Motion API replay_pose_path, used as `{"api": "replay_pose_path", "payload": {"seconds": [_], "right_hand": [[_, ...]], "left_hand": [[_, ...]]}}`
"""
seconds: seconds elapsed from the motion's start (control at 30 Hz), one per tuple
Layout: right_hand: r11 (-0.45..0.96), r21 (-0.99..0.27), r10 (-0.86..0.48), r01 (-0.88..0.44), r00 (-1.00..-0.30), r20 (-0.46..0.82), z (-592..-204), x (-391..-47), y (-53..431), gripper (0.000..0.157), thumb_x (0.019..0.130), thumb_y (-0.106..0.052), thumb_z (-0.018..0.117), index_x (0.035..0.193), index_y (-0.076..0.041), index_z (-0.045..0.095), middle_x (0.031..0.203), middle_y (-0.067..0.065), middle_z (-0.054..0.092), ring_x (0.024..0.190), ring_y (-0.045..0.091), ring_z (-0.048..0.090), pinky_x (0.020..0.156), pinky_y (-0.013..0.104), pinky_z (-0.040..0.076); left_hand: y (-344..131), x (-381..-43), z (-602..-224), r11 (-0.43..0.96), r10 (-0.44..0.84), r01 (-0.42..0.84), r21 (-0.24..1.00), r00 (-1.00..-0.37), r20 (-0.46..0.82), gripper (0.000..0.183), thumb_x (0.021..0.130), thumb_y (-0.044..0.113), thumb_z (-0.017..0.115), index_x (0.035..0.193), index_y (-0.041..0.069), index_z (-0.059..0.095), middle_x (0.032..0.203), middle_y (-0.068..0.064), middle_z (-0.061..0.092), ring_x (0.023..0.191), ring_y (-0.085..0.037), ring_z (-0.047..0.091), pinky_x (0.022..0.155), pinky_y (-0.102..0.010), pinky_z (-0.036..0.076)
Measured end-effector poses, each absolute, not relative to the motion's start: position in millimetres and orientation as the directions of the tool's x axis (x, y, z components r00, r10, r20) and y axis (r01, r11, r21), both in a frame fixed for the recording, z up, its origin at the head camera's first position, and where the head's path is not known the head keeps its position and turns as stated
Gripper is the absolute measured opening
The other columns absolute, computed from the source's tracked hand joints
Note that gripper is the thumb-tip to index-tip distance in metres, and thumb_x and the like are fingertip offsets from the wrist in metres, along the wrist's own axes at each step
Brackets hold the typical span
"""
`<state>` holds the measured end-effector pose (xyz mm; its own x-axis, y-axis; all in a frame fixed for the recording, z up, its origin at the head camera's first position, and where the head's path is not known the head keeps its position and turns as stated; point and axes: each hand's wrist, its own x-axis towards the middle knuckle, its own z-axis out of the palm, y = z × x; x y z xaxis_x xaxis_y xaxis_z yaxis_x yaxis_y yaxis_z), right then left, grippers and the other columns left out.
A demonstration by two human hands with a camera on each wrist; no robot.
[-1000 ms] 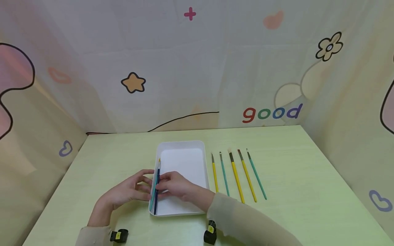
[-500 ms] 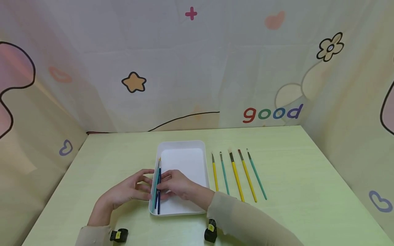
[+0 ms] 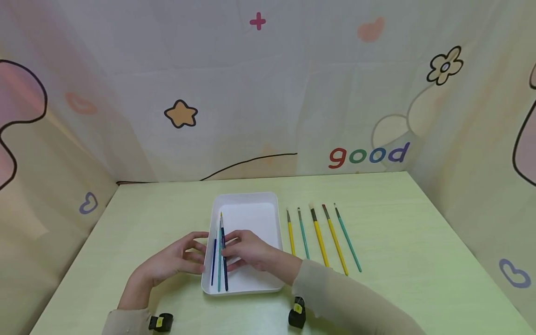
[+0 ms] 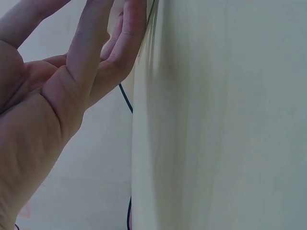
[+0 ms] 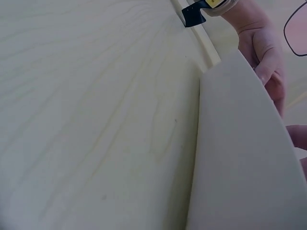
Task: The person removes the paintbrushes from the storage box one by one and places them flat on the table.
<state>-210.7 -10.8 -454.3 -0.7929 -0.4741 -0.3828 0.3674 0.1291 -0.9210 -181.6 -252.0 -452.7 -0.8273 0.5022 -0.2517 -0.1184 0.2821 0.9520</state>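
In the head view a white tray (image 3: 251, 214) lies on the table and holds three slim paintbrushes at its left side. A short dark blue paintbrush (image 3: 213, 263) is leftmost, a teal paintbrush (image 3: 219, 274) lies close to it, and a longer dark blue paintbrush (image 3: 226, 277) is on the right. My right hand (image 3: 249, 251) reaches over the tray and pinches this longer brush between thumb and fingers. Against the tray's left wall rests my left hand (image 3: 177, 256), fingers spread and loosely bent; the left wrist view shows it from the palm side.
Right of the tray several paintbrushes lie in a row, among them a thick yellow paintbrush (image 3: 319, 237) and a teal paintbrush (image 3: 348, 239). A printed curtain (image 3: 251, 93) encloses the table's back and sides. The tray's outer wall (image 5: 235, 143) fills much of the right wrist view.
My right hand has shifted right with the longer dark blue paintbrush. The brushes, bunched at the left wall before, now lie spread apart. My left hand has hardly moved.
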Motion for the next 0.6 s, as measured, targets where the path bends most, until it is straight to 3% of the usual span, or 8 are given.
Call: {"api": "replay_pose_path", "payload": {"seconds": [0.6], "right_hand": [[0.171, -0.940, -0.495, 0.297, -0.799, -0.342, -431.4, -211.9, 26.4, 0.041, 0.095, -0.003, 0.070, 0.133, 0.000, 0.055, 0.107, 0.014, 0.065, 0.090, 0.023, 0.068, 0.068, 0.038, 0.061]], "left_hand": [[-251.8, -181.9, -451.8, 0.278, 0.503, -0.122, 0.953, -0.827, -0.253, 0.085, 0.089, 0.006, 0.078, 0.158, 0.003, 0.027, 0.131, -0.024, 0.051, 0.113, -0.035, 0.063, 0.095, -0.041, 0.052]]}}
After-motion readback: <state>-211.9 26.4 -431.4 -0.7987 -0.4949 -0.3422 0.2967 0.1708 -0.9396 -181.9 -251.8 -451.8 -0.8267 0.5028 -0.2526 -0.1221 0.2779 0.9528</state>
